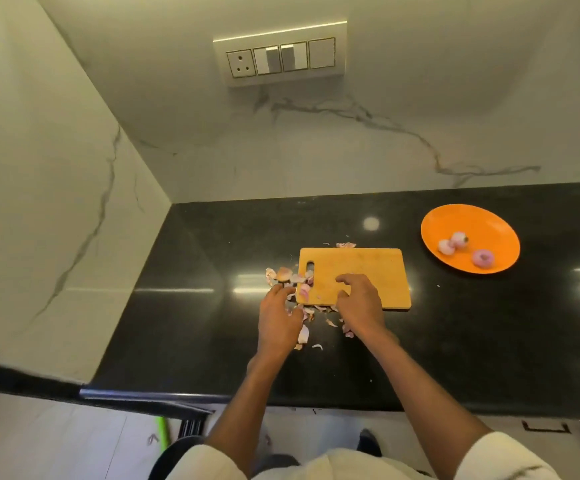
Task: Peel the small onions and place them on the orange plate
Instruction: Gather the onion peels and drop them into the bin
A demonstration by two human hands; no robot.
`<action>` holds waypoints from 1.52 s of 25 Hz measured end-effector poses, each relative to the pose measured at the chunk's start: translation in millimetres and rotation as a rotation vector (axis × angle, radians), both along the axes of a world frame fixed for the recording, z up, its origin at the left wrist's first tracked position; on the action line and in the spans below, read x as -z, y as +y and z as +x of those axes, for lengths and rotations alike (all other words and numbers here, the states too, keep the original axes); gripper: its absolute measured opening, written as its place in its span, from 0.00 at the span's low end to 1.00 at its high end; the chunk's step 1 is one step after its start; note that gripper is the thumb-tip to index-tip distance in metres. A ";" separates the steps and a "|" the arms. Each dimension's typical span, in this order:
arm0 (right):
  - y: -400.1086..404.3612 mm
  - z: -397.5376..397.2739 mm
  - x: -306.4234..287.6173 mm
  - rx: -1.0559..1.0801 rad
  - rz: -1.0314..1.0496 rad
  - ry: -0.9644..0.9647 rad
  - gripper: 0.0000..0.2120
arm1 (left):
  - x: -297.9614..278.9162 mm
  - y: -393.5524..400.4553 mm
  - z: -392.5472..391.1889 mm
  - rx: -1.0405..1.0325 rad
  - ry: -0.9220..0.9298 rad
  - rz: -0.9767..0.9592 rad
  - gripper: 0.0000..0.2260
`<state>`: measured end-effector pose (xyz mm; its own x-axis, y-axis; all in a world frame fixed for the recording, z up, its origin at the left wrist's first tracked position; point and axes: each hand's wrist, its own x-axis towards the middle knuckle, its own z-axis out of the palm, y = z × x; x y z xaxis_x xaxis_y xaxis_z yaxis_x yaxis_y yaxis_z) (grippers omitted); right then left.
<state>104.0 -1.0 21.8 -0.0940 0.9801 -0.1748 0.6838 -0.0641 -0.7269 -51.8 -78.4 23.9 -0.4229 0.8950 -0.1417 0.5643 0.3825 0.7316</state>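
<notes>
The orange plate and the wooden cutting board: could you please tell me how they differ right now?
The orange plate is round; the cutting board is rectangular with a handle slot. The plate holds three peeled onions; the board holds none. The right hand rests over the board; no hand touches the plate. Both sit on the black counter.

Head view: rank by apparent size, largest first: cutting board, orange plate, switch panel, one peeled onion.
1. Switch panel, though the wide lens and its spot on the wall make this unsure against the board.
2. Cutting board, close to it.
3. Orange plate.
4. Peeled onion, by far the smallest.
</notes>
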 end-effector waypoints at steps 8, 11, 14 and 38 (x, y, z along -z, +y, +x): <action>38.9 -53.3 1.7 -0.353 0.016 -0.191 0.30 | 15.7 39.9 -45.2 0.226 0.251 -0.136 0.35; 47.8 -66.4 10.0 -0.385 0.013 -0.297 0.33 | 21.6 57.3 -57.9 0.310 0.281 -0.185 0.37; 55.7 -73.5 20.8 -0.383 0.058 -0.316 0.25 | 24.9 70.2 -73.9 0.433 0.274 -0.211 0.33; 26.8 -34.3 31.5 -0.050 0.060 -0.368 0.26 | 40.1 67.0 -51.3 0.530 0.386 0.005 0.13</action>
<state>69.7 25.8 -9.7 -0.0834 0.9854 -0.1486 0.9012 0.0110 -0.4333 -103.1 -11.4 -16.1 0.0562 0.9964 -0.0636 0.8977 -0.0225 0.4401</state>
